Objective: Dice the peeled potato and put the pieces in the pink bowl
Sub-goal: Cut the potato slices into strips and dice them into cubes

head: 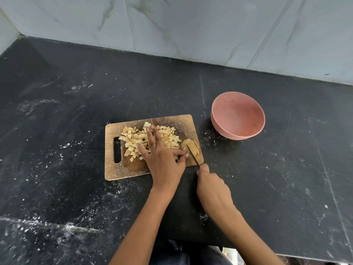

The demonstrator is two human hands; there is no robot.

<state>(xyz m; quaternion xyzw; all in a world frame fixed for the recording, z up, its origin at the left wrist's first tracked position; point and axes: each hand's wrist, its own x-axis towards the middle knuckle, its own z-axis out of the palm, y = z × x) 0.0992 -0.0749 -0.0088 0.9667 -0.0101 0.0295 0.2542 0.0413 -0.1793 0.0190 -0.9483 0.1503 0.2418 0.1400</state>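
One slab stack [191,147] left uncut, lying just right of my left hand [162,161].
Right hand [212,190] is gripping the knife [193,156], blade running toward me; left fingers are lying flat over the dice [133,140], holding nothing.

Black, flour-dusted countertop [76,115] meets a grey marble-tiled wall [191,25].

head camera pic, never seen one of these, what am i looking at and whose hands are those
The camera sits on a person's head, looking down at their own two bare hands; there is no robot. On the black counter lies a wooden cutting board with a pile of diced potato and a few uncut slices. The left hand rests spread over the pile, its thumb by the slices. The right hand grips a knife whose blade meets the slices. The pink bowl stands empty to the right of the board.
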